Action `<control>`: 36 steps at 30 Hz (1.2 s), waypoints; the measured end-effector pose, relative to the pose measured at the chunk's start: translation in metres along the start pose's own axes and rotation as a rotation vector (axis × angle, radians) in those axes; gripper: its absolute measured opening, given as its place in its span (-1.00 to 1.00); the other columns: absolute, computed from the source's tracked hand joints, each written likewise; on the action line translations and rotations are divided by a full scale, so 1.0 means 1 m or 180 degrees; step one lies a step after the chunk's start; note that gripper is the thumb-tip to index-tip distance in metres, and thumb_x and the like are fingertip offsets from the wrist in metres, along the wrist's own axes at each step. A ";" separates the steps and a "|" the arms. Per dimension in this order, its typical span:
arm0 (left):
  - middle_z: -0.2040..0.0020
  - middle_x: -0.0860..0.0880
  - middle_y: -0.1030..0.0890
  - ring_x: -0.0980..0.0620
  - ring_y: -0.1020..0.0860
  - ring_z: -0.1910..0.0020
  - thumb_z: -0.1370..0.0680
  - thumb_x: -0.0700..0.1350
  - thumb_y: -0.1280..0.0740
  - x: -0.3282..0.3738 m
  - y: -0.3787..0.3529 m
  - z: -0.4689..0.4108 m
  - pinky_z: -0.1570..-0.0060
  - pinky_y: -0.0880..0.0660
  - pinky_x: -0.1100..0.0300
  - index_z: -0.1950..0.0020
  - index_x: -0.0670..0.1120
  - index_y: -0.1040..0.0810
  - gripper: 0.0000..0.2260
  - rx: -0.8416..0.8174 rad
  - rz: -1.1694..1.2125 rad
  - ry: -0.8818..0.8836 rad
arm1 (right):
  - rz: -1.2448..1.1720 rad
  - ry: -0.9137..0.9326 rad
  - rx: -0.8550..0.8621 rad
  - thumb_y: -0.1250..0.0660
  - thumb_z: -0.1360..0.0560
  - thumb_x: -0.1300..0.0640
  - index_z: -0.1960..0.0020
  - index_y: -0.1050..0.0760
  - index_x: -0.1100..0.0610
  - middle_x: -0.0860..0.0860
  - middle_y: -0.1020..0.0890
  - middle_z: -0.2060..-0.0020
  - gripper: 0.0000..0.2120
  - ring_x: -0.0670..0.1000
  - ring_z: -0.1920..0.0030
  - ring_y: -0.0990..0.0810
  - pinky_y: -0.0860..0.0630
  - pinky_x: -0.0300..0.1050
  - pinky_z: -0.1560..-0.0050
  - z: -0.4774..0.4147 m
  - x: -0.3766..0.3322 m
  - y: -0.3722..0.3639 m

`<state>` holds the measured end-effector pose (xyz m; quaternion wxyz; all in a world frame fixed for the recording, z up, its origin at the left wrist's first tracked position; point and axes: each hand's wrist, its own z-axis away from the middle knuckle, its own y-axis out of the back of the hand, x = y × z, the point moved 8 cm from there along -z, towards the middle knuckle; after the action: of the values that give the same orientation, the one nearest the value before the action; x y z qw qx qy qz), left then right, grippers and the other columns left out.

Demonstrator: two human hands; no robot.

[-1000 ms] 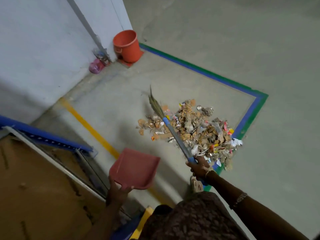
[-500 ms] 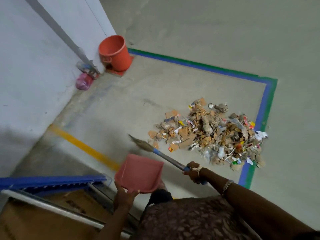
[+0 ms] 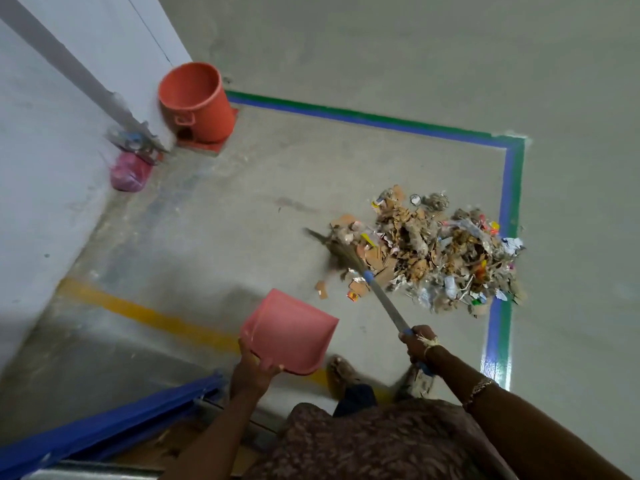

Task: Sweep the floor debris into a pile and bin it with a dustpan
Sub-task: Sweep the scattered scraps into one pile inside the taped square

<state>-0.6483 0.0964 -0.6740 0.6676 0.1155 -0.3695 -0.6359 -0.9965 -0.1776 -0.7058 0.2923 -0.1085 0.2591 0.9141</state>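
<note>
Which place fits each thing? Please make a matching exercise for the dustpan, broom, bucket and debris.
Things:
1. dustpan
2. broom
3. bucket
4. debris

Places:
A. against the wall
B. in the right hand
C. in the left hand
D. heaped beside the blue tape

Pairs: 1-C, 2-B, 3-A, 4-D

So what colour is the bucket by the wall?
The bucket is orange-red, clearest in the head view.
</note>
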 end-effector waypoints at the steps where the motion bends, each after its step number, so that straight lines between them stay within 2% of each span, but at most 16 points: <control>1: 0.01 -0.23 -0.69 -0.29 -0.66 0.10 -0.36 0.13 -0.59 0.003 0.003 -0.004 0.17 -0.61 -0.13 -0.63 0.10 0.18 0.13 -0.0005 -0.0049 -0.0007 | -0.0148 -0.0040 0.0106 -0.34 -0.57 0.09 -0.01 -0.48 0.29 0.16 -0.49 0.42 -0.77 0.09 0.51 -0.47 -0.41 -0.15 0.51 -0.002 -0.001 0.006; 7: -0.04 -0.21 -0.69 -0.30 -0.66 0.08 -0.23 0.32 -0.51 0.006 -0.005 -0.029 0.21 -0.60 -0.10 -0.62 0.17 0.25 0.21 -0.0189 -0.0189 -0.0100 | -0.0941 -0.0089 0.0424 -0.31 -0.59 0.14 -0.05 -0.47 0.32 0.14 -0.41 0.45 -0.78 0.05 0.51 -0.39 -0.31 -0.19 0.49 0.000 -0.007 0.048; 10: 0.03 -0.19 -0.70 -0.30 -0.67 0.15 -0.24 0.24 -0.52 0.020 -0.006 -0.031 0.23 -0.64 -0.13 -0.57 0.23 0.13 0.10 -0.0168 -0.0238 -0.0157 | -0.1247 -0.0045 0.0226 -0.30 -0.61 0.15 -0.09 -0.46 0.27 0.15 -0.40 0.39 -0.83 0.03 0.49 -0.36 -0.26 -0.20 0.49 0.024 -0.005 0.065; 14: 0.09 -0.20 -0.71 -0.30 -0.67 0.22 -0.23 0.22 -0.54 0.036 -0.001 -0.035 0.31 -0.62 -0.12 -0.53 0.17 0.01 0.04 -0.0082 -0.0248 -0.0236 | -0.1321 0.0155 -0.0228 -0.29 -0.63 0.12 -0.13 -0.48 0.14 0.16 -0.42 0.33 -0.87 0.02 0.47 -0.37 -0.27 -0.16 0.46 0.062 -0.003 0.080; 17: 0.04 -0.21 -0.70 -0.30 -0.67 0.17 -0.19 0.26 -0.55 0.040 0.003 -0.042 0.21 -0.64 -0.15 -0.57 0.11 0.07 0.13 -0.0032 -0.0437 -0.0258 | -0.1183 0.0273 -0.0477 -0.28 -0.63 0.11 -0.13 -0.49 0.07 0.15 -0.41 0.34 -0.90 0.03 0.47 -0.35 -0.26 -0.18 0.45 0.078 0.002 0.076; 19: -0.13 -0.25 -0.67 -0.32 -0.65 -0.03 -0.29 0.20 -0.56 0.055 0.011 -0.023 0.02 -0.62 -0.12 -0.62 0.03 0.20 0.17 0.0029 -0.0670 -0.0244 | -0.0930 0.0377 -0.0598 -0.27 -0.63 0.12 -0.12 -0.51 0.12 0.13 -0.43 0.36 -0.88 0.03 0.48 -0.36 -0.27 -0.18 0.47 0.081 0.004 0.067; 21: -0.29 -0.25 -0.60 -0.30 -0.59 -0.21 -0.43 0.10 -0.54 0.063 0.017 -0.006 -0.11 -0.55 -0.08 -0.65 -0.05 0.24 0.11 0.0134 -0.0957 -0.0240 | -0.0525 0.0522 -0.0705 -0.27 -0.62 0.14 -0.12 -0.51 0.18 0.09 -0.46 0.38 -0.86 0.00 0.49 -0.39 -0.32 -0.21 0.51 0.076 0.002 0.056; 23: -0.30 -0.25 -0.59 -0.30 -0.58 -0.23 -0.43 0.09 -0.56 0.063 0.021 0.003 -0.10 -0.53 -0.08 -0.65 -0.06 0.24 0.12 0.0175 -0.1106 -0.0197 | 0.0012 0.0653 -0.0848 -0.31 -0.60 0.10 -0.11 -0.52 0.16 0.07 -0.54 0.33 -0.84 -0.01 0.43 -0.49 -0.42 -0.17 0.49 0.065 0.000 0.042; 25: -0.26 -0.25 -0.61 -0.31 -0.59 -0.20 -0.37 0.11 -0.60 0.059 0.023 0.009 -0.08 -0.54 -0.10 -0.65 -0.06 0.20 0.17 0.0228 -0.1122 -0.0154 | 0.0591 0.0737 -0.0972 -0.36 -0.55 0.04 0.01 -0.53 0.09 0.12 -0.63 0.19 -0.88 0.06 0.26 -0.60 -0.53 -0.08 0.31 0.054 0.001 0.029; 26: -0.25 -0.26 -0.62 -0.32 -0.60 -0.19 -0.35 0.12 -0.61 0.059 0.022 0.015 -0.08 -0.55 -0.11 -0.65 -0.05 0.17 0.17 0.0242 -0.1137 -0.0137 | 0.0830 0.0706 -0.1032 -0.35 -0.54 0.01 0.05 -0.51 0.06 0.12 -0.63 0.12 -0.88 0.07 0.18 -0.61 -0.53 -0.11 0.28 0.048 0.005 0.021; 27: -0.25 -0.26 -0.62 -0.32 -0.60 -0.18 -0.35 0.12 -0.62 0.059 0.021 0.020 -0.07 -0.54 -0.12 -0.65 -0.05 0.14 0.15 0.0257 -0.1138 -0.0123 | 0.0970 0.0576 -0.1119 -0.33 -0.56 0.00 0.00 -0.51 0.08 0.11 -0.60 0.07 -0.85 0.05 0.16 -0.59 -0.49 -0.18 0.29 0.043 0.012 0.014; 29: -0.26 -0.27 -0.61 -0.32 -0.60 -0.19 -0.37 0.08 -0.61 0.061 0.017 0.029 -0.10 -0.53 -0.12 -0.65 -0.05 0.08 0.10 0.0300 -0.1119 -0.0134 | 0.1040 0.0241 -0.1293 -0.27 -0.61 0.00 -0.25 -0.47 0.20 0.09 -0.53 0.01 -0.68 0.01 0.18 -0.55 -0.42 -0.29 0.40 0.034 0.031 0.003; 30: -0.27 -0.28 -0.61 -0.33 -0.59 -0.20 -0.39 0.06 -0.61 0.063 0.014 0.033 -0.11 -0.53 -0.12 -0.65 -0.05 0.08 0.09 0.0299 -0.1109 -0.0133 | 0.1047 0.0150 -0.1342 -0.25 -0.63 0.01 -0.30 -0.44 0.22 0.09 -0.51 0.02 -0.65 0.02 0.17 -0.57 -0.40 -0.32 0.45 0.032 0.038 0.003; 32: -0.28 -0.30 -0.59 -0.34 -0.58 -0.22 -0.40 0.05 -0.60 0.064 0.008 0.040 -0.11 -0.51 -0.10 -0.66 -0.05 0.08 0.08 0.0299 -0.1077 -0.0108 | 0.1036 0.0085 -0.1230 -0.25 -0.63 0.02 -0.20 -0.49 0.22 0.10 -0.55 0.12 -0.70 0.06 0.18 -0.60 -0.41 -0.28 0.43 0.024 0.053 0.012; 34: -0.29 -0.31 -0.58 -0.34 -0.57 -0.23 -0.40 0.06 -0.60 0.068 0.003 0.046 -0.10 -0.50 -0.08 -0.67 -0.06 0.09 0.09 0.0298 -0.1055 -0.0085 | 0.0871 -0.0009 -0.0986 -0.32 -0.58 0.03 0.00 -0.52 0.21 0.13 -0.57 0.21 -0.77 0.09 0.24 -0.57 -0.47 -0.14 0.31 0.016 0.067 0.030; 36: -0.28 -0.31 -0.58 -0.34 -0.57 -0.22 -0.40 0.08 -0.60 0.073 -0.003 0.048 -0.07 -0.50 -0.06 -0.67 -0.05 0.09 0.09 0.0325 -0.0970 -0.0082 | 0.0607 -0.0083 -0.0766 -0.37 -0.55 0.06 0.08 -0.51 0.24 0.18 -0.55 0.25 -0.77 0.11 0.30 -0.53 -0.44 -0.05 0.29 0.008 0.081 0.048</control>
<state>-0.6877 0.0429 -0.6167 0.5519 0.1959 -0.3881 -0.7117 -1.0905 -0.1675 -0.7077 0.1924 -0.1058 0.1529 0.9635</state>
